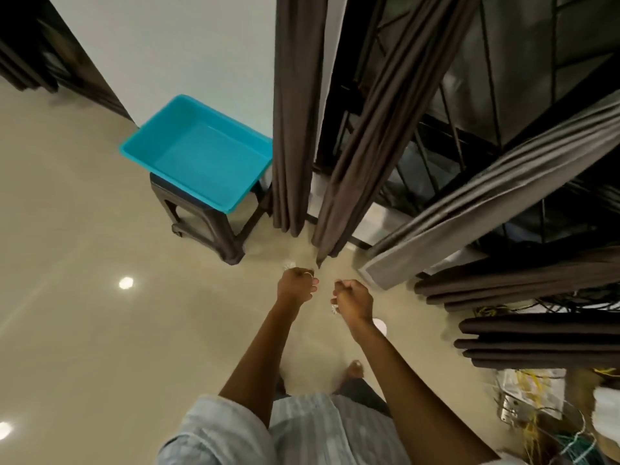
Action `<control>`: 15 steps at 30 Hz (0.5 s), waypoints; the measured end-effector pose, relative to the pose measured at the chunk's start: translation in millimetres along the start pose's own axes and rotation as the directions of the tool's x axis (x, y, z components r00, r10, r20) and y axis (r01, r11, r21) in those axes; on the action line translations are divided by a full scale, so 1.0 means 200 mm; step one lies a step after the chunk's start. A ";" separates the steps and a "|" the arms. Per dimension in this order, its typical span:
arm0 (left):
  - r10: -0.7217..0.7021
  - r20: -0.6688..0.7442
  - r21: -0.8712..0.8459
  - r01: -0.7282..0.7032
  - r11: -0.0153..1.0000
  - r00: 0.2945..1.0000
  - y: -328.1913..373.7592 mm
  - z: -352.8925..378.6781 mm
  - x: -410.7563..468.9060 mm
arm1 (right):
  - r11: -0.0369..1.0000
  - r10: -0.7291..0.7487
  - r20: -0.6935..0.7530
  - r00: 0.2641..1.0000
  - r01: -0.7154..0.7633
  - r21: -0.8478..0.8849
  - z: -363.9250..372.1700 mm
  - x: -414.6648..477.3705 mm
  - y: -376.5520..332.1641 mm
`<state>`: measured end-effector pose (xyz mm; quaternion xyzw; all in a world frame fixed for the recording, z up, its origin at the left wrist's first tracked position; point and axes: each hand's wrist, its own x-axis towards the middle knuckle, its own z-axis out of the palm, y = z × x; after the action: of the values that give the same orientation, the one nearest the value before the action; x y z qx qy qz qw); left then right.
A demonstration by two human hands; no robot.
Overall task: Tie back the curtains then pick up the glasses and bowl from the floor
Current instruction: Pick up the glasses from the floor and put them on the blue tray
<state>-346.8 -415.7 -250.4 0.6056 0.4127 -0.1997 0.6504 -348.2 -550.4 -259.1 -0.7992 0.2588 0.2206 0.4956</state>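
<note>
The left grip (297, 287) is clamping a clear glass (307, 273), the right grip (354, 298) a second glass (334, 309), beside the curtains (295, 129).

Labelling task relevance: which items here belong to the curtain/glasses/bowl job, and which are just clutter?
Job:
brown pleated fabric curtains
small clear glasses, apparently gripped by left hand and right hand
pale round object beside right wrist, possibly the bowl

Lying about:
turquoise rectangular plastic tray
dark plastic stool
tangled yellow and green cables
</note>
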 end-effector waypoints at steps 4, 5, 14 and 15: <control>-0.042 -0.007 -0.013 0.042 0.999 0.999 -0.04 -0.17 0.04 | 0.999 -0.029 0.019 0.999 0.029 -0.035 0.17 -0.04 -0.08; -0.057 -0.016 -0.029 0.056 0.998 0.998 -0.04 -0.20 0.06 | 0.999 -0.034 0.028 0.999 0.035 -0.040 0.20 -0.05 -0.10; -0.011 -0.081 0.095 0.018 0.995 0.997 0.13 -0.37 0.20 | 0.997 0.034 0.139 0.990 -0.024 -0.071 0.41 0.05 -0.25; -0.013 -0.085 0.102 0.021 0.995 0.996 0.16 -0.38 0.23 | 0.996 0.055 0.166 0.985 -0.043 -0.077 0.41 0.08 -0.28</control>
<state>-318.1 -326.7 -260.5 0.6426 0.4340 -0.2005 0.5987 -309.4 -458.6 -264.8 -0.7888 0.2277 0.3086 0.4804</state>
